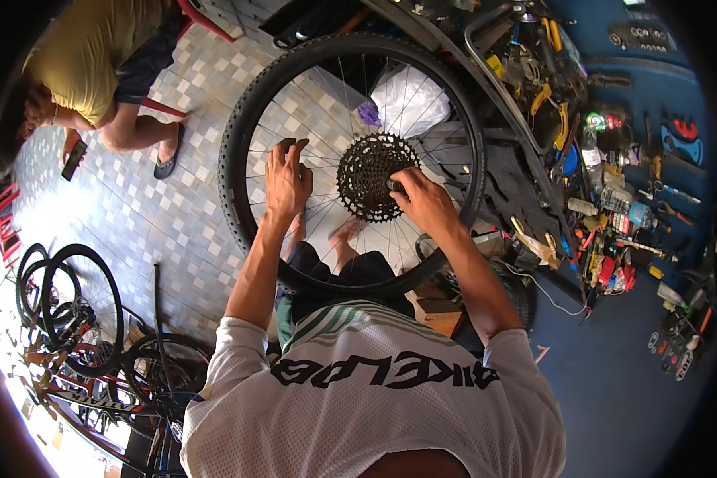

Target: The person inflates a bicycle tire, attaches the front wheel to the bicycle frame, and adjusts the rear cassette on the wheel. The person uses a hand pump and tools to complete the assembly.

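Observation:
A bicycle wheel [229, 151] with a knobby black tyre lies before me, its large dark cassette [366, 171] facing up. My right hand [426, 203] is over the cassette's right side, thumb and fingertips pinched near its middle around something small and dark that I cannot make out. To the left of the cassette, my left hand [287, 179] rests over the spokes, its fingers slightly bent and apart, the thumb out to the side. Nothing shows in that hand. Through the spokes my legs and feet are partly visible below.
A white plastic bag [410, 99] lies beyond the wheel. At right is a bench [526, 171] crowded with tools and bottles, beside a blue tool wall [613, 76]. Several bicycles [84, 311] stand at lower left. Another person [95, 60] sits at upper left, holding a phone [73, 159].

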A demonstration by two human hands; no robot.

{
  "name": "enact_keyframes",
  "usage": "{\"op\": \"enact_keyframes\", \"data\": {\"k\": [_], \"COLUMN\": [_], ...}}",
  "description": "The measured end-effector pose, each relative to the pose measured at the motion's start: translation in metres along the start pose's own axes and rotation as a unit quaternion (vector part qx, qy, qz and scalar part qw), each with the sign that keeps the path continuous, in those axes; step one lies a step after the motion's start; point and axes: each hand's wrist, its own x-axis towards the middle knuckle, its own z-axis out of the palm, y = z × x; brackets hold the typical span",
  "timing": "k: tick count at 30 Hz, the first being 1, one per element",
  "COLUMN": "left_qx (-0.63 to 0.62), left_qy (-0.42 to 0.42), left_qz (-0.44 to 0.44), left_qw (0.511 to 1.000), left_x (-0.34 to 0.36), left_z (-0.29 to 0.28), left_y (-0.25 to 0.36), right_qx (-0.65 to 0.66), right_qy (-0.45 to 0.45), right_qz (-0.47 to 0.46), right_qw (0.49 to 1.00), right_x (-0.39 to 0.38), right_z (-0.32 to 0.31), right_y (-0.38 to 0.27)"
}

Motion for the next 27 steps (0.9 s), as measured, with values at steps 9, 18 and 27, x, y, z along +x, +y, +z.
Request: {"op": "enact_keyframes", "data": {"k": [9, 18, 27], "left_qx": [-0.018, -0.012, -0.009], "left_qy": [0.000, -0.002, -0.001], "left_qz": [-0.020, -0.020, -0.018], "left_qw": [1.000, 1.000, 1.000], "left_x": [-0.003, -0.004, -0.003], "left_z": [0.001, 0.002, 0.003], "left_y": [-0.001, -0.004, -0.002], "right_qx": [-0.113, -0.219, -0.182], "right_qy": [0.019, -0.040, 0.033], "right_qz": [-0.019, 0.045, -0.003], "right_qw": [0.993, 0.974, 0.983], "right_x": [0.005, 0.018, 0.024], "right_z": [0.008, -0.001, 0.000], "right_y": [-0.002, -0.018, -0.015]}}
